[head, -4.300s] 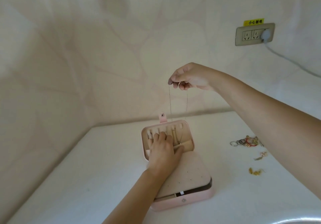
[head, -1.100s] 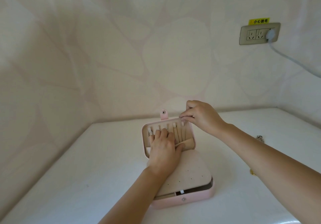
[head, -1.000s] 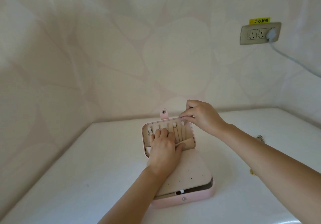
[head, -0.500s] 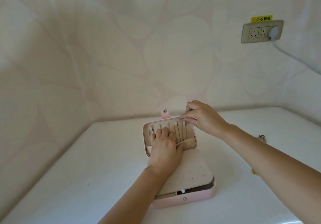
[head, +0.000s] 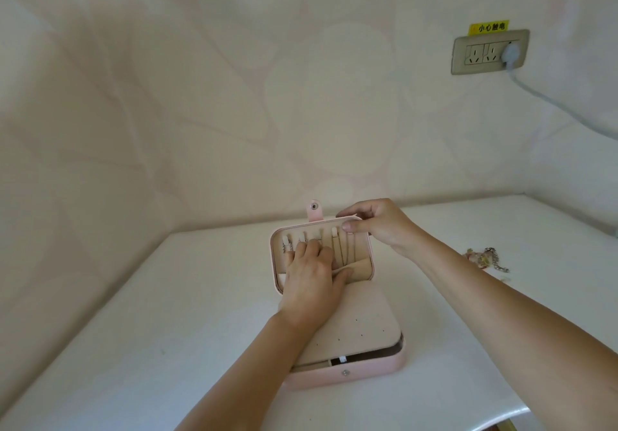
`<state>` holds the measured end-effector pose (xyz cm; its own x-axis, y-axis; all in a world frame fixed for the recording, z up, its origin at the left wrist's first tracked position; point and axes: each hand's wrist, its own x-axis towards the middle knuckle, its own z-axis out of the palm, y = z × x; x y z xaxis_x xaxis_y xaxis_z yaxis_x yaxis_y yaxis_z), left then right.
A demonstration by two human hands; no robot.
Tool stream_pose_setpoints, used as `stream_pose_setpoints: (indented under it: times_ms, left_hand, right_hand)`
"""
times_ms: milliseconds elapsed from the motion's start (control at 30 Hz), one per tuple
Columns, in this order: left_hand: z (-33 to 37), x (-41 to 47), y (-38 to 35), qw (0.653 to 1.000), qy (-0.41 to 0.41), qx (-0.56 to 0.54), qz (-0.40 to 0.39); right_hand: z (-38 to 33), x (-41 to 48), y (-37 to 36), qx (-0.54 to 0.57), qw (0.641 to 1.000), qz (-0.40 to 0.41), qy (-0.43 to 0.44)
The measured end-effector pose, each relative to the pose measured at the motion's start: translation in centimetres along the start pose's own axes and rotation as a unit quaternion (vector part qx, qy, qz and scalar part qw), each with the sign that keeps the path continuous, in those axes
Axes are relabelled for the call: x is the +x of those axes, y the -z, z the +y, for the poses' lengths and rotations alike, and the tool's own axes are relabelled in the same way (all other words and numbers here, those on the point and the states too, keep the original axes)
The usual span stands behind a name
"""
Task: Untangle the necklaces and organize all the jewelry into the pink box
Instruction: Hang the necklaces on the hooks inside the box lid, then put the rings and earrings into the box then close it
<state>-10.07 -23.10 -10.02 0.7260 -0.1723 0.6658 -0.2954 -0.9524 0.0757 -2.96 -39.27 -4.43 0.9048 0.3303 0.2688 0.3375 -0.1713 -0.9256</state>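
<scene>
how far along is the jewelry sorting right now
Done: a silver chain hangs inside the pink box lid. In hand: the left hand presses flat inside it while the right hand pinches a necklace top at the rim. Left: the jewelry pile lies on the table.

Bare left hand point(head: 311, 280) and bare right hand point(head: 378, 226), forearms uncovered to the frame edge
</scene>
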Motion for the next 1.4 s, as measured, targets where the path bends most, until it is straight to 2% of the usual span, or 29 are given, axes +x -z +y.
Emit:
stream_pose_setpoints:
  times_ms: [200, 267, 333, 400, 500, 567, 633, 700, 767, 933, 1033, 1133, 1200, 1267, 1333, 1400]
  left_hand:
    - [-0.1, -0.1, 0.0, 0.999, 0.014, -0.013, -0.038]
    - [-0.1, 0.0, 0.1, 0.997, 0.026, 0.004, -0.071]
    - [-0.2, 0.1, 0.0, 0.995, 0.039, 0.015, -0.094]
    - [-0.2, 0.3, -0.1, 0.993, 0.047, 0.010, -0.108]
    - [-0.1, 0.4, 0.2, 0.993, 0.062, -0.020, -0.102]
    - [0.1, 0.5, 0.6, 0.990, 0.081, -0.045, -0.109]
    - [0.4, 0.5, 0.9, 0.986, 0.089, -0.054, -0.131]
    - [0.4, 0.5, 1.0, 0.985, 0.085, -0.037, -0.147]
    - [0.3, 0.3, 1.1, 0.985, 0.086, -0.025, -0.148]
    - [0.5, -0.1, 1.8, 0.980, 0.106, -0.063, -0.157]
    - [-0.3, -0.5, 3.0, 0.971, 0.143, -0.119, -0.150]
    - [-1.8, -1.0, 4.4, 0.964, 0.173, -0.128, -0.156]
    - [-2.8, -1.6, 5.5, 0.949, 0.195, -0.155, -0.195]
    - [-3.5, -2.4, 6.6, 0.918, 0.208, -0.229, -0.247]
    - [-3.8, -3.0, 7.3, 0.900, 0.187, -0.261, -0.294]
    - [-3.7, -3.4, 7.9, 0.896, 0.160, -0.254, -0.327]
  right_hand:
    - [0.6, -0.8, 0.6, -0.011, 0.998, -0.004, -0.058]
    - [0.9, -1.5, 2.5, -0.028, 0.997, 0.031, -0.070]
    - [1.4, -2.6, 5.4, -0.096, 0.989, 0.088, -0.072]
    - [2.2, -3.9, 9.0, -0.236, 0.959, 0.128, -0.090]
    - [3.8, -6.1, 13.2, -0.376, 0.903, 0.116, -0.173]
    - [5.0, -7.3, 14.6, -0.418, 0.875, 0.088, -0.227]
    - [5.7, -8.3, 15.1, -0.427, 0.864, 0.056, -0.259]
    - [6.3, -9.0, 15.2, -0.441, 0.861, 0.026, -0.253]
    - [6.8, -9.4, 15.1, -0.464, 0.855, 0.032, -0.228]
    - [6.2, -9.5, 14.0, -0.457, 0.864, 0.087, -0.194]
    - [5.3, -9.7, 13.1, -0.404, 0.891, 0.083, -0.190]
    - [4.5, -9.7, 11.9, -0.354, 0.911, 0.050, -0.204]
    - [4.2, -9.5, 10.8, -0.351, 0.911, 0.025, -0.215]
    - [4.0, -9.2, 9.9, -0.352, 0.908, 0.014, -0.228]
    - [4.2, -8.9, 9.4, -0.359, 0.903, 0.018, -0.235]
    - [4.2, -8.7, 9.2, -0.359, 0.903, 0.026, -0.235]
